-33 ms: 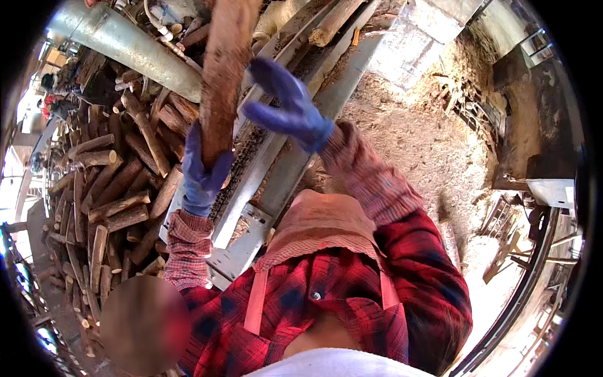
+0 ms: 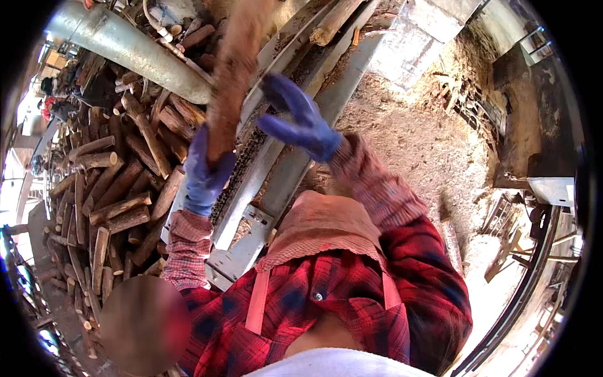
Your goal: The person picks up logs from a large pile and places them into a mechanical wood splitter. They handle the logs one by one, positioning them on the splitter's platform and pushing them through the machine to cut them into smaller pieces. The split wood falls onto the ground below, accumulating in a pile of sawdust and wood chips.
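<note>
A long brown log [image 2: 235, 81], blurred by motion, rises from my left hand toward the top edge of the view. My left hand [image 2: 206, 179], in a purple-blue glove, is closed around its near end. To the right of the log, my right hand [image 2: 301, 122] in a matching glove is held up with thumb and fingers apart. A gap separates it from the log. Beneath both hands runs a slanting metal trough [image 2: 253, 179] strewn with dark bits. The log's far end lies beyond the picture.
Many cut logs [image 2: 119, 188] are heaped on the left. A large metal pipe [image 2: 132, 53] crosses above the heap. Another log [image 2: 335, 22] rests at the trough's far end. Sawdust-covered ground [image 2: 402, 132] lies to the right, with a dark metal panel [image 2: 534, 119] beyond.
The log and my left hand have shifted slightly to the right. My right hand has moved right and a little nearer to me, staying open.
</note>
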